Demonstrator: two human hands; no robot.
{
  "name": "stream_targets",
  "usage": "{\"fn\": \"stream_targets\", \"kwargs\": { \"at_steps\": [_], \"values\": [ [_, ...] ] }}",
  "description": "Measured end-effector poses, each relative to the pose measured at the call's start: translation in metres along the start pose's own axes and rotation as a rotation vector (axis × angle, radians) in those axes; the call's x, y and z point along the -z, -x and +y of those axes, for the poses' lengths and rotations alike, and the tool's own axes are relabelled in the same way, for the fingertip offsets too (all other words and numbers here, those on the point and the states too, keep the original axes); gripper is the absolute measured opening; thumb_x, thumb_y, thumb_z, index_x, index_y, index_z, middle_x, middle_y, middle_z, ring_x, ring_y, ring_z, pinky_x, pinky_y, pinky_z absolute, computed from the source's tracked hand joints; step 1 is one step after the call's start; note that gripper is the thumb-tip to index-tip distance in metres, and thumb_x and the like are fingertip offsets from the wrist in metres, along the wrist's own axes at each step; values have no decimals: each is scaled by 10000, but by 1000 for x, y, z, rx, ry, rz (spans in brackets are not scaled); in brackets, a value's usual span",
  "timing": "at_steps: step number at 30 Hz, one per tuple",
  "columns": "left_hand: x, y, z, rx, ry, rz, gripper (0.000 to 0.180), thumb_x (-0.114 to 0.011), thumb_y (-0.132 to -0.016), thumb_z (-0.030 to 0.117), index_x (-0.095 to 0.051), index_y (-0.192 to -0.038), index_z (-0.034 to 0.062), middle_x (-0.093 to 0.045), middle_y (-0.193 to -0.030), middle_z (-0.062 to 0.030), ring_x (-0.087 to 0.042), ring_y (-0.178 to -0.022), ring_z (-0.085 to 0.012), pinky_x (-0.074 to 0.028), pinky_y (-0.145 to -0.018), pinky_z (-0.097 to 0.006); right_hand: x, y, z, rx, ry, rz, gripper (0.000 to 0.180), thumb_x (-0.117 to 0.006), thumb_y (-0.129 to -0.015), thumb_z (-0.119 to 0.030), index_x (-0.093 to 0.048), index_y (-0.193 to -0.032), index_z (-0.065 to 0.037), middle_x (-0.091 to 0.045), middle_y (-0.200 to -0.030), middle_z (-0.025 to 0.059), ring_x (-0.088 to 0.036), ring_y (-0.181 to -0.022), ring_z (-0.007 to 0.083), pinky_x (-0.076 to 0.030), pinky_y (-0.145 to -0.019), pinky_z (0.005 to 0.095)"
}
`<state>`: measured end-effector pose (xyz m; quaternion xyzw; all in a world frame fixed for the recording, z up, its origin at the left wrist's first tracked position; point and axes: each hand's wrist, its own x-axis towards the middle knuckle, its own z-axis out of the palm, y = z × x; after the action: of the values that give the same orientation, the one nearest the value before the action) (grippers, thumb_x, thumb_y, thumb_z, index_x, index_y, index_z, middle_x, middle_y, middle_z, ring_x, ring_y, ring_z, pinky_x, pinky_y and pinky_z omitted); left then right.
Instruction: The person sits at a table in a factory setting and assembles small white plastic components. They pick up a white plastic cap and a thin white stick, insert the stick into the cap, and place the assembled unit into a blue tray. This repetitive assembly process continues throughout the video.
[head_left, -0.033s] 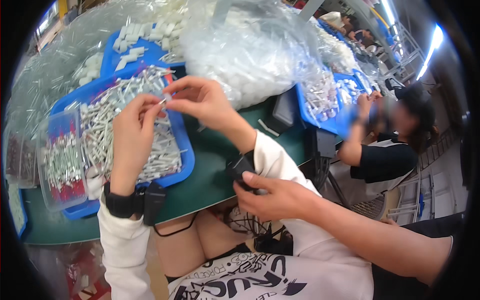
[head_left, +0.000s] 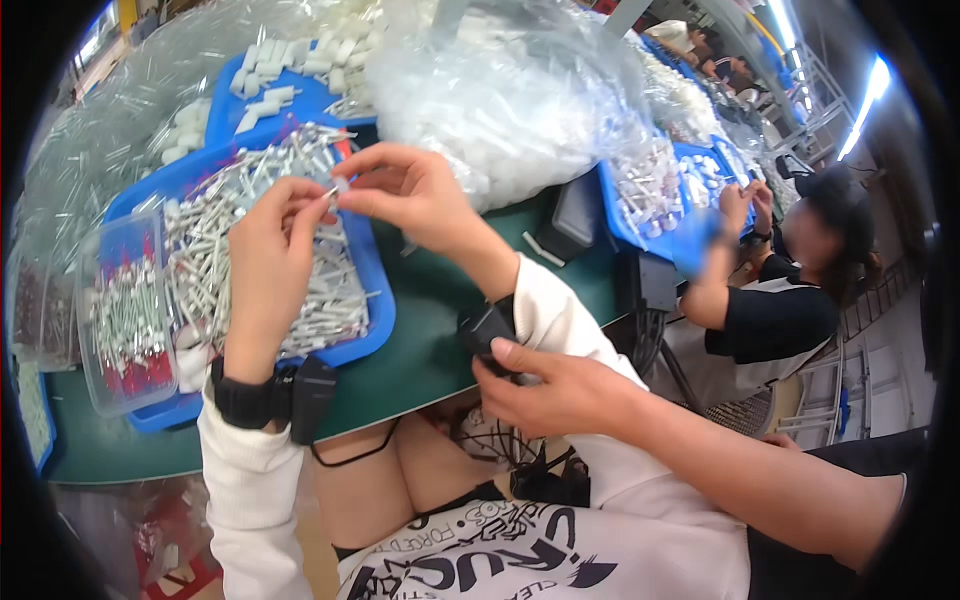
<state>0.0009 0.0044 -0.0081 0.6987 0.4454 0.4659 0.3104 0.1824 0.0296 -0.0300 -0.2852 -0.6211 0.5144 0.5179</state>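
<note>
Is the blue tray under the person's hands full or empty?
Full: the blue tray is heaped with small white pin-like parts, under the left hand and right hand.

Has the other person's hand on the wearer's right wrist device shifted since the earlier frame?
No. The other person's hand grips the black wrist device at the same spot beside the green table edge; no shift shows.

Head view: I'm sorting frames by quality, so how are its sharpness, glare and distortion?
Head view: strong fisheye bending with a black rim; left hand and right hand are fairly sharp over the blue tray; the clear plastic bag shows glare; ceiling lights are blown out; the seated person's face is blurred.
</note>
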Motion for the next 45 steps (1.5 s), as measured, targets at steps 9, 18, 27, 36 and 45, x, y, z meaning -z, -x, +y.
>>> {"fn": "stream_targets", "kwargs": {
  "at_steps": [9, 18, 27, 36, 45],
  "values": [
    [-11, -6, 8, -134, 23, 59, 52, -568, -854, 17, -600, -870, -20, -673, -746, -112, -683, -720, -160, -505, -631, -250, 2, 4, -10, 104, 108, 95, 248, -716, -780, -71, -642, -992, 33, -689, -892, 97, -654, -817, 130, -506, -743, 245],
    [-10, -6, 6, -217, -53, 67, 62, -557, -847, 4, -613, -870, -5, -677, -726, -110, -682, -687, -162, -505, -602, -255, 3, 4, -14, 34, 107, 84, 247, -735, -759, -63, -664, -974, 36, -687, -881, 109, -666, -829, 152, -516, -754, 249],
    [-15, -4, 2, -385, -274, 150, 65, -573, -824, 1, -594, -875, 35, -623, -734, -124, -615, -681, -298, -475, -592, -365, 3, 4, -10, 1, 61, 67, 245, -738, -760, -64, -661, -968, 40, -687, -872, 121, -670, -835, 162, -528, -760, 255],
    [-22, -6, 3, -435, -290, 215, 88, -579, -827, 11, -604, -900, 53, -617, -737, -114, -595, -652, -287, -460, -561, -365, 4, 2, -15, 54, 21, 69, 254, -727, -772, -58, -646, -990, 46, -681, -897, 126, -668, -849, 168, -525, -770, 259],
    [-24, -6, 11, -304, -40, 168, 52, -596, -844, 53, -614, -887, 30, -670, -768, -82, -597, -583, -147, -426, -502, -258, 6, 2, -26, 35, 10, 1, 299, -666, -840, -123, -612, -1090, 33, -653, -994, 102, -633, -896, 156, -483, -854, 290]
  ]
}}
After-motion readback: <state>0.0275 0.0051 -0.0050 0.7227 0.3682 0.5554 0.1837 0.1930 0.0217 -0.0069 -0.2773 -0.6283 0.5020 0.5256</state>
